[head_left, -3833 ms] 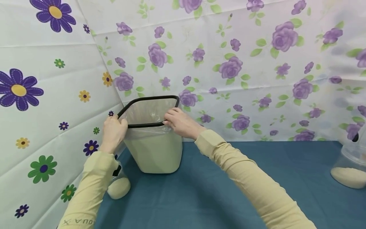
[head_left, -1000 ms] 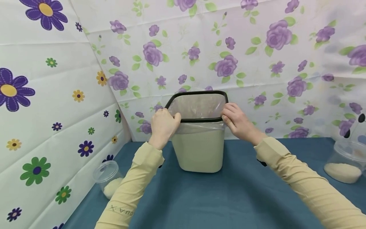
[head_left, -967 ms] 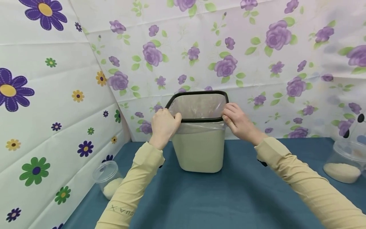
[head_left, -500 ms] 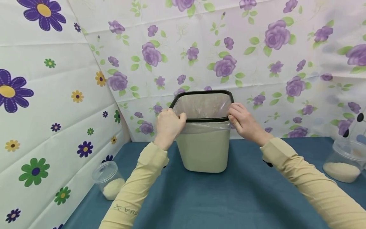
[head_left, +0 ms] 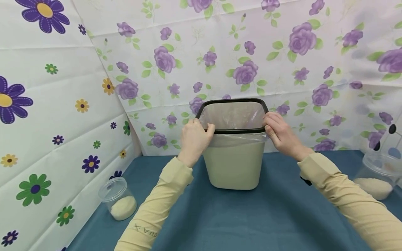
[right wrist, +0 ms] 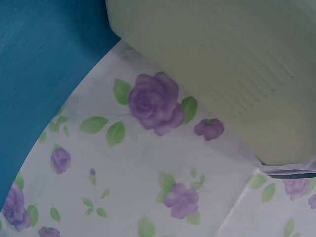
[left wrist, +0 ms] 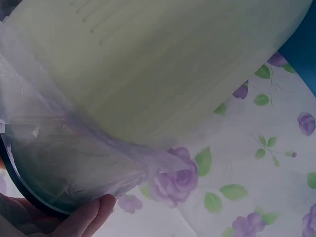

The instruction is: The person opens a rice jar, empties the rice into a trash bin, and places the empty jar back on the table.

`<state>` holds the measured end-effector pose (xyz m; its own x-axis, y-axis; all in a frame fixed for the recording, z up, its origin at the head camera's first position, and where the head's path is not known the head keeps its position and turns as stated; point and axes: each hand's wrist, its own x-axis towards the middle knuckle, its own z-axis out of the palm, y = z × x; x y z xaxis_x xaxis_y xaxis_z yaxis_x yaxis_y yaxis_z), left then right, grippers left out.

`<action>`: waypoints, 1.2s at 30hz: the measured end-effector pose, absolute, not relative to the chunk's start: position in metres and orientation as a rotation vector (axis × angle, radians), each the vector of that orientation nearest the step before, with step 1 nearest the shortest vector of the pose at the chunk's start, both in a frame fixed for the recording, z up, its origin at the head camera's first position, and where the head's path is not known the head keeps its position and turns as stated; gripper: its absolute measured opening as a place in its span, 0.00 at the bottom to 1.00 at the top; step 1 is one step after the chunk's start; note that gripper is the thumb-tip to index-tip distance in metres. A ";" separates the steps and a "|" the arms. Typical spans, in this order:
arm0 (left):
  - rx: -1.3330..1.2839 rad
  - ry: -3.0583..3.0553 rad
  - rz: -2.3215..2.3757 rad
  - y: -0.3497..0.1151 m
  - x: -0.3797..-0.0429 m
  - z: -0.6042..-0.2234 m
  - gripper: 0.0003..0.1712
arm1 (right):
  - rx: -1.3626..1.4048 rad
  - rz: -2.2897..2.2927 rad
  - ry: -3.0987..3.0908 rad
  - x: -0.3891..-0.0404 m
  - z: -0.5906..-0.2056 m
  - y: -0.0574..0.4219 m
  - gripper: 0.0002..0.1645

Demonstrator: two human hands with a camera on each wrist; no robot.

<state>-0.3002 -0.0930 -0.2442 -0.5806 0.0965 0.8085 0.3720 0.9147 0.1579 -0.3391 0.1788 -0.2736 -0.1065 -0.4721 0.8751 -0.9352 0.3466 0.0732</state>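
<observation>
A cream trash bin (head_left: pixel 235 164) stands upright on the blue table, a little right of centre in the head view. Over its mouth lies a clear bin liner (head_left: pixel 232 116), folded outward under a black rim (head_left: pixel 240 131). At the bin's left corner my left hand (head_left: pixel 194 139) grips the rim; in the left wrist view its fingertips (left wrist: pixel 101 210) press the liner near the dark edge. My right hand (head_left: pixel 282 134) holds the right corner, thumb in front and fingers over the rim. The right wrist view catches the bin's grooved side (right wrist: pixel 237 74) but no hand.
To the left, near the daisy-patterned wall sheet (head_left: pixel 62 139), is a clear tub (head_left: pixel 117 198) with white contents. A second clear tub (head_left: pixel 377 177) with similar contents stands at the right. Behind the bin rises a rose-patterned sheet (head_left: pixel 188 45). Blue cloth (head_left: pixel 232 223) covers the table.
Both hands have carried or slid the bin rightward from the left wall, keeping hold of its rim. The left tub now shows fully beside the left sleeve.
</observation>
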 end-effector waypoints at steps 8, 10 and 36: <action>-0.347 -2.186 -0.386 -0.082 -0.295 -0.249 0.26 | 1.181 0.721 -1.704 -0.338 -0.276 0.192 0.25; -0.354 -2.180 -0.376 -0.081 -0.294 -0.250 0.28 | 1.172 0.727 -1.704 -0.338 -0.276 0.194 0.25; -0.495 -2.087 -0.363 -0.063 -0.292 -0.253 0.25 | 1.005 0.833 -1.841 -0.321 -0.281 0.224 0.14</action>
